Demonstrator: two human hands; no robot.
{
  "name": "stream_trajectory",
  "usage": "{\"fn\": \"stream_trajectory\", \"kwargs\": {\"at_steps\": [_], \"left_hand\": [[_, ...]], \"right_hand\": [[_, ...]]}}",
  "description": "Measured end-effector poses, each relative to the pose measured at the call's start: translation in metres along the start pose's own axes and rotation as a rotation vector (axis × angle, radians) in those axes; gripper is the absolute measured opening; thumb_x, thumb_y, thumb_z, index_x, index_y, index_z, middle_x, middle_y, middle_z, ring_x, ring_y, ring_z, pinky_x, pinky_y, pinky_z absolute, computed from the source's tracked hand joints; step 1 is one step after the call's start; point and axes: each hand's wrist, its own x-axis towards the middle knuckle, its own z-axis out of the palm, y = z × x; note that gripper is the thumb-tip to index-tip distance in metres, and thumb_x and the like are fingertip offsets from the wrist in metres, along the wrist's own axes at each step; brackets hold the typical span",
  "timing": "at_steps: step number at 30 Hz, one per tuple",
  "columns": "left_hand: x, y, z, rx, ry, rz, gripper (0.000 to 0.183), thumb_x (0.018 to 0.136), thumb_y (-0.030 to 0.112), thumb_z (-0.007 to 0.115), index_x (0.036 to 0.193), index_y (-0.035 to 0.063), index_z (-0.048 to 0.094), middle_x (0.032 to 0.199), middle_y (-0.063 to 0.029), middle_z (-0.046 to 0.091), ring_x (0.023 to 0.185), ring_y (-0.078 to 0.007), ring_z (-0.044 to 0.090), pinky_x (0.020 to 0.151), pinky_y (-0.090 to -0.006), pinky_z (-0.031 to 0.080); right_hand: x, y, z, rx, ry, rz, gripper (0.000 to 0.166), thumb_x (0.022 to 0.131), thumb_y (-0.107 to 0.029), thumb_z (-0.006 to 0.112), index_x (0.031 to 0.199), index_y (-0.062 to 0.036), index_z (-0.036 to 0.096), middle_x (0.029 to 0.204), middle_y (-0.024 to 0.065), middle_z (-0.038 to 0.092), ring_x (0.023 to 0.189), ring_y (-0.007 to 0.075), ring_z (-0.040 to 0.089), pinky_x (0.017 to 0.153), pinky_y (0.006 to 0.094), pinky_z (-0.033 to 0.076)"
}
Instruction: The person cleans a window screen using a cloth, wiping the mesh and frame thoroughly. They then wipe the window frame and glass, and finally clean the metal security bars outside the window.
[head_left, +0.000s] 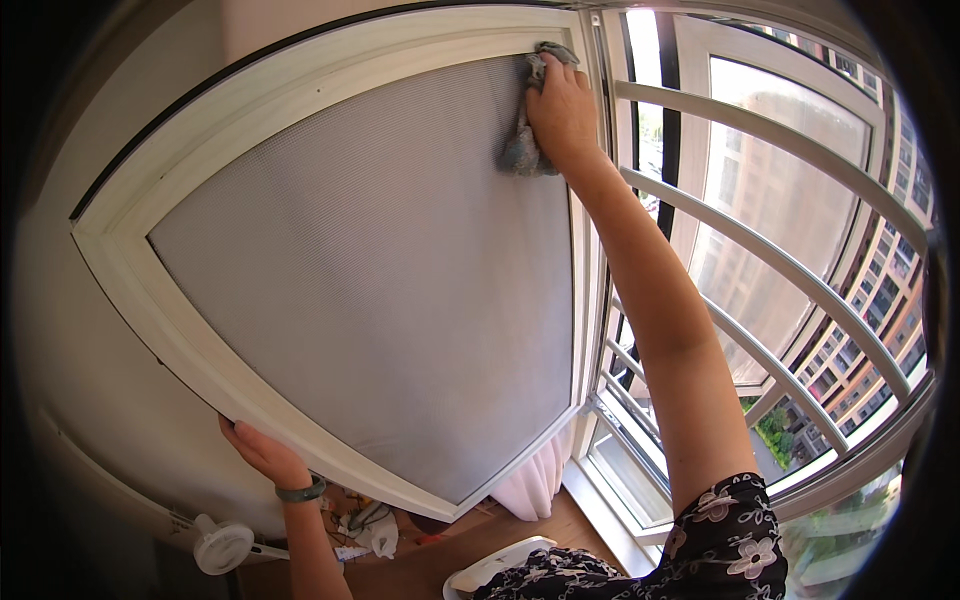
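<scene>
A framed window screen (360, 262) with fine mesh and a pale frame fills the middle of the view, swung inward from the window opening. My right hand (564, 112) presses a damp-looking grey cloth (525, 154) against the screen's upper right corner, where the cloth touches both frame and mesh; part of it hangs down below my fingers. At the lower left, my left hand (266, 454) grips the outer edge of the screen's frame (330, 454), with some fingers hidden behind it. A dark greenish bangle circles the left wrist.
Metal guard bars (757, 255) cross the window at right, with an outward-opened glazed sash (780, 195) and buildings beyond. Below are a pink curtain (532, 480), a white stool or chair-like surface (495, 562), cables and clutter (367, 525), and a small white fan (223, 546).
</scene>
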Motion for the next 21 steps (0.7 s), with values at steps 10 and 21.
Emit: {"fn": "stream_trajectory", "kwargs": {"at_steps": [10,21], "left_hand": [[-0.001,0.003,0.002,0.025,0.008,0.024,0.053,0.096,0.035,0.031,0.13,-0.0055,0.031,0.126,-0.0206,0.04,0.111,-0.0271,0.045,0.094,-0.0355,0.038],[-0.001,0.001,0.005,0.018,0.007,0.04,0.055,0.096,0.037,0.031,0.13,-0.0056,0.03,0.127,-0.0214,0.04,0.112,-0.0277,0.044,0.095,-0.0352,0.036]], "right_hand": [[-0.054,0.011,-0.009,-0.059,-0.087,0.037,0.039,0.071,-0.012,0.059,0.109,-0.0054,0.052,0.098,0.0122,0.058,0.092,0.0315,0.052,0.079,0.0401,0.042],[-0.209,0.028,-0.023,0.029,-0.208,0.184,0.043,0.067,-0.003,0.059,0.109,-0.003,0.05,0.102,0.0144,0.053,0.094,0.0338,0.048,0.081,0.0418,0.04]]}}
